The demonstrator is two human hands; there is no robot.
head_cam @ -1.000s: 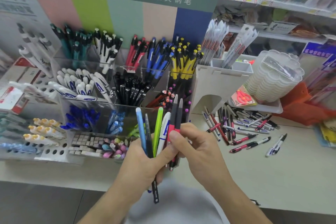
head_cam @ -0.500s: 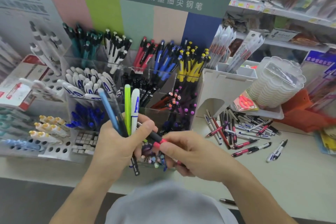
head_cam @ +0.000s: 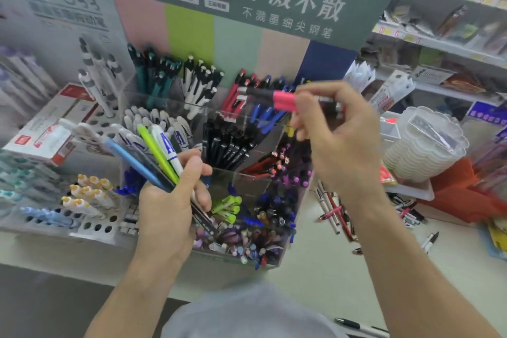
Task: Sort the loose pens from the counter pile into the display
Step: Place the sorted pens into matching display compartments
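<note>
My left hand (head_cam: pixel 170 208) grips a bundle of pens (head_cam: pixel 153 153): blue, dark, lime green and white ones, fanned up and to the left over the display's front. My right hand (head_cam: pixel 337 140) pinches a black pen with a pink-red band (head_cam: pixel 274 98), held nearly level above the red and blue pen compartments. The clear tiered display (head_cam: pixel 241 181) holds pens sorted by colour. The loose pen pile (head_cam: pixel 334 211) lies on the counter to the right of the display, partly hidden by my right forearm.
A white peg rack with markers (head_cam: pixel 82 200) stands left of the display. A stack of clear scalloped tubs (head_cam: pixel 422 151) and an orange bag (head_cam: pixel 461 195) sit at the right. Two stray pens (head_cam: pixel 430 240) (head_cam: pixel 359 325) lie on the counter. Shelves (head_cam: pixel 439 44) run behind.
My right hand pulled the pink-banded pen out of the bundle and lifted it up over the display's back rows. The left hand's bundle tilted further left.
</note>
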